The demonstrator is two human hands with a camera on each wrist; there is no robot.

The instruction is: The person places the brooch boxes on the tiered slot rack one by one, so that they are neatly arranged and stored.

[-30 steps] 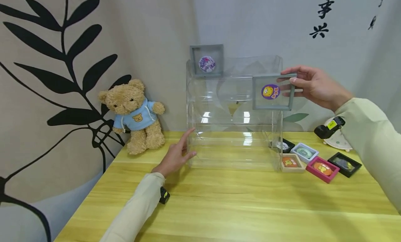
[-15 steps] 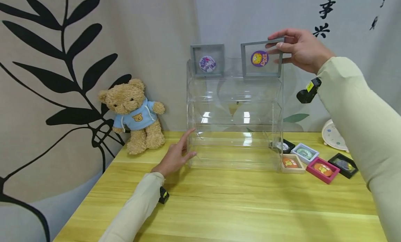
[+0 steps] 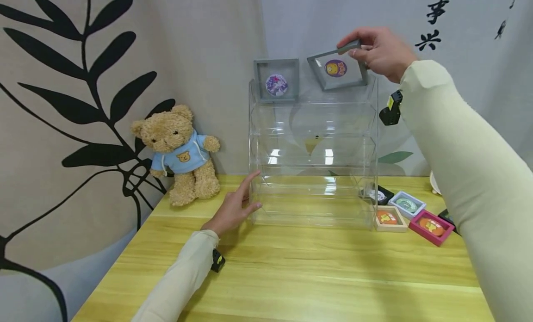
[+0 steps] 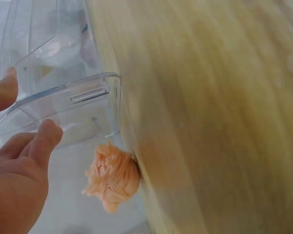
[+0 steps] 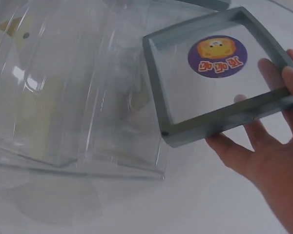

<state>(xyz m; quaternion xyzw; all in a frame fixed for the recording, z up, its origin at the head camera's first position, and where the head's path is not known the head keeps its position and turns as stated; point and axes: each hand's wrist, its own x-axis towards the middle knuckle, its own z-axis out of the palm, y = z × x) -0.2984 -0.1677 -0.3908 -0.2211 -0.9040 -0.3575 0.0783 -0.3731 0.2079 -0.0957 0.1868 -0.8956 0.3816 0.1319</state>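
My right hand [image 3: 381, 53] grips a grey square display frame [image 3: 335, 68] by its right side, tilted, above the right part of the top tier of a clear acrylic tiered rack [image 3: 312, 178]. A purple round badge with a yellow cartoon face shows in that frame, also in the right wrist view [image 5: 217, 56]. Another grey frame [image 3: 276, 80], with a purple-and-white badge, stands upright at the left of the top tier. My left hand [image 3: 233, 208] rests with extended fingers against the rack's lower left side; in the left wrist view its fingers [image 4: 46, 141] touch the clear side panel.
Right of the rack lie several small frames: black [image 3: 380, 195], light blue [image 3: 406, 204], cream [image 3: 390, 219] and magenta [image 3: 431, 227], with another dark one partly behind my sleeve. A teddy bear [image 3: 179, 155] in a blue hoodie sits at the left. A patterned curtain hangs behind.
My right hand has lifted the grey frame up and leftward from the rack's right side to above the top tier, and the frame has tilted. My left hand has stayed in place.
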